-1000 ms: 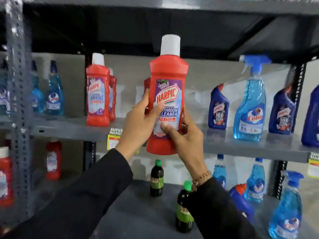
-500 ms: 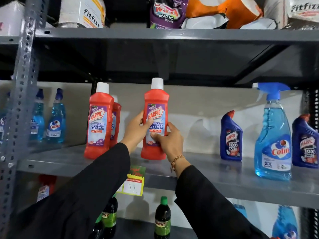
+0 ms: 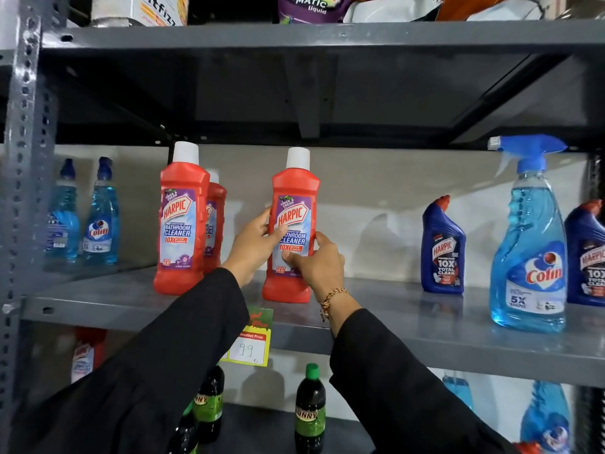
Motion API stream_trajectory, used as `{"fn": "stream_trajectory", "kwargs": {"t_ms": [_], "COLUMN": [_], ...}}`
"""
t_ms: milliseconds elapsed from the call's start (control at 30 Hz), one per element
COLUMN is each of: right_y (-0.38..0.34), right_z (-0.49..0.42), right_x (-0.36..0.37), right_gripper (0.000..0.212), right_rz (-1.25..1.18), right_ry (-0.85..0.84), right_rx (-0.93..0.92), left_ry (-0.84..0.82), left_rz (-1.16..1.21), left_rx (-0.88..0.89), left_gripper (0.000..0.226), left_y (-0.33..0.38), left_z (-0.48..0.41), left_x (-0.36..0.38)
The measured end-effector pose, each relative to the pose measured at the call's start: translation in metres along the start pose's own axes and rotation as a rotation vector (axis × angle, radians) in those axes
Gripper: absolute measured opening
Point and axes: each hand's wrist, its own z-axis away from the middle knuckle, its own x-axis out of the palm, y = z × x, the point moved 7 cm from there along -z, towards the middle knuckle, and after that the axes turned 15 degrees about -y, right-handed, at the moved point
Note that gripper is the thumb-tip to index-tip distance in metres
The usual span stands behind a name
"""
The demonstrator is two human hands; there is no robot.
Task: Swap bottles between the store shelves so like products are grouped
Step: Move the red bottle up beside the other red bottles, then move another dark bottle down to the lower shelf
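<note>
A red Harpic bathroom cleaner bottle [image 3: 294,198] with a white cap stands upright on the grey middle shelf [image 3: 393,319]. My left hand [image 3: 253,247] grips its left side and my right hand [image 3: 316,265] holds its lower right front. Two more red Harpic bottles stand to its left, one [image 3: 181,224] in front and one [image 3: 216,221] half hidden behind it. Further right on the same shelf are a blue Harpic toilet cleaner bottle [image 3: 442,247], a blue Colin spray bottle [image 3: 528,244] and another blue Harpic bottle [image 3: 587,253] at the frame edge.
Two small blue Colin bottles [image 3: 98,217] stand on the neighbouring shelf at left, beyond a perforated grey upright [image 3: 23,158]. Dark green-capped bottles [image 3: 309,411] sit on the lower shelf, near a yellow price tag [image 3: 250,345]. Detergent packs [image 3: 314,6] fill the top shelf.
The red Harpic bottle went from being held up in front of the shelf to standing on the middle shelf beside the other red ones. Both hands stay on it.
</note>
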Motion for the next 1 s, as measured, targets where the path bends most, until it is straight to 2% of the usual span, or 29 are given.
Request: {"fn": "stream_trajectory", "kwargs": {"t_ms": [167,267,333,433,467,533,600,700,800,833,900,1000], "right_y": [-0.001,-0.016,-0.02,-0.006,0.004,0.041,0.091,0.176,0.243,0.26,0.28,0.294], "right_z": [0.011,0.045,0.081,0.138,0.154,0.183,0.205,0.23,0.247,0.251,0.254,0.249], "right_x": [-0.002,-0.027,-0.045,-0.057,-0.053,-0.042,-0.032,-0.022,-0.008,-0.002,0.007,0.009], "right_gripper": [0.051,0.038,0.031,0.021,0.018,0.016,0.014,0.028,0.064,0.075,0.094,0.093], "right_rz": [-0.05,0.02,0.068,0.226,0.27,0.372,0.415,0.356,0.257,0.196,0.107,0.131], "right_ry": [-0.058,0.136,0.298,0.518,0.535,0.494,0.432,0.333,0.185,0.125,0.031,0.0], "right_rx": [0.072,-0.098,-0.273,-0.584,-0.677,-0.711,-0.583,-0.195,0.149,0.249,0.366,0.38], "left_ry": [-0.048,0.026,0.205,0.421,0.444,0.416,0.372,0.244,0.009,-0.094,-0.268,-0.369], "left_rz": [-0.029,-0.08,-0.19,-0.191,-0.147,-0.039,-0.027,-0.061,0.014,0.025,0.037,0.079], "left_rx": [-0.066,-0.081,0.026,0.343,0.433,0.496,0.436,0.159,-0.16,-0.278,-0.454,-0.578], "left_gripper": [0.043,0.044,0.045,0.025,0.019,0.011,0.012,0.013,0.025,0.036,0.065,0.079], "left_y": [0.012,0.027,0.039,0.049,0.045,0.01,-0.037,-0.111,-0.173,-0.192,-0.22,-0.246], "left_z": [0.009,0.023,0.043,0.098,0.118,0.146,0.169,0.192,0.196,0.195,0.196,0.197], "left_x": [0.007,-0.003,-0.013,0.007,0.019,0.05,0.079,0.124,0.169,0.184,0.209,0.23]}}
